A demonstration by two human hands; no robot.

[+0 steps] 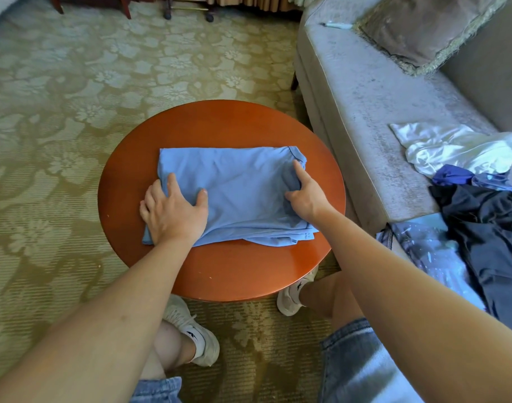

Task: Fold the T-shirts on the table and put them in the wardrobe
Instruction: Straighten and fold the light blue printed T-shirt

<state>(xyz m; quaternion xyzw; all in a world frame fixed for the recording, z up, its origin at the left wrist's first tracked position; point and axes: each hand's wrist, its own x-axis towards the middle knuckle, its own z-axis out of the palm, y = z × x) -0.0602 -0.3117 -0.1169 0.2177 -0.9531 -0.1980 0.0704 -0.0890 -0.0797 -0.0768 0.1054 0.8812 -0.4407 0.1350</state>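
The sofa (pixel 365 117) runs along your right, with a heap of clothes (pixel 475 205) on its seat: white, blue and dark pieces, all unfolded as far as you can see. Judge those as the work that waits; no wardrobe is in view, so the carrying comes later.

In front of your knees stands the round wooden counter (pixel 219 274). The blue T-shirt (pixel 243 196) lies on its middle, already folded to a broad rectangle with stacked layers showing along the near right edge. It sits well inside the rim, so you have room to work.

Your left hand (pixel 173 212) lies flat on the near left corner of the shirt, fingers spread, palm pressing down and gripping nothing. Your right hand (pixel 305 196) is at the right end, its grip looking closed on a bunch of cloth between thumb and the curled fingers, forefinger stretched forward along the edge.

The step in hand looks like the last fold, right end over to the left. To do it well:

- Keep the left palm down as an anchor so the lower layers do not slide.
- Take all the layers at the right end, not only the top one; the near edge is already fanning out a little.
- Lift low, carry the end across, and line it up with the left edge.
- Smooth from the crease outward with a flat hand.
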